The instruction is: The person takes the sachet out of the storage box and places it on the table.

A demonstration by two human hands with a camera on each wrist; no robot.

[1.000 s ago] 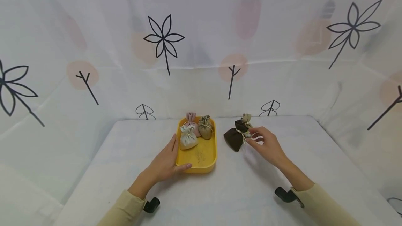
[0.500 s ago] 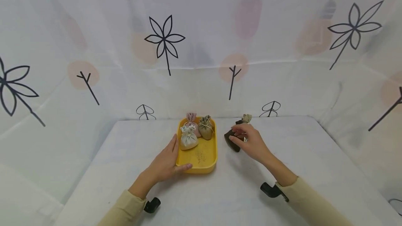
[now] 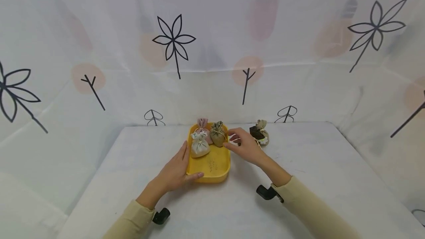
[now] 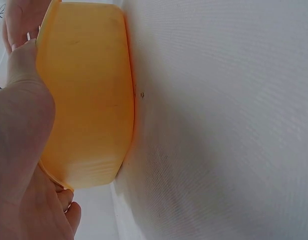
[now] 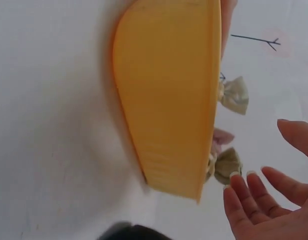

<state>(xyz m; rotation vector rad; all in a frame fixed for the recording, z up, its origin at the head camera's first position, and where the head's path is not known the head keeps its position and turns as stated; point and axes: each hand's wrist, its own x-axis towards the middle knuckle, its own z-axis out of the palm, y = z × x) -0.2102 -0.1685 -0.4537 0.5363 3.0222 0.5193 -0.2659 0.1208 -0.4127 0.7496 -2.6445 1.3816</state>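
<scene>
The white printed backdrop [image 3: 212, 95] spans the upper area; a white-covered table [image 3: 212, 209] extends from its base toward 6 o'clock. Two beige sleeves [image 3: 132, 218] enter from 7 and 5 o'clock.

The yellow tray [image 3: 214, 163] rests on the table, long axis on the 12–6 line. All clock positions below are taken from the tray centre in the head view.

The left hand [image 3: 174, 170], at 8 o'clock, grips the tray corner: thumb at the near edge, fingers along the left wall. The right hand [image 3: 245, 145] is between 2 and 3 o'clock, just beside the right rim. Its fingers are bent and parted, thumb apart; it holds nothing. Contact with the tray or pouch cannot be determined.

Inside the tray: white pouch [image 3: 200, 149] at 10 o'clock, olive pouch [image 3: 218, 136] at 1 o'clock, pink pouch [image 3: 207, 135] at 11 o'clock, partly behind the white one.

Outside the tray, at 2 o'clock: a beige pouch [image 3: 265, 135] and, in front of it, a dark brown pouch [image 3: 256, 132], partly hidden by the right hand.
</scene>
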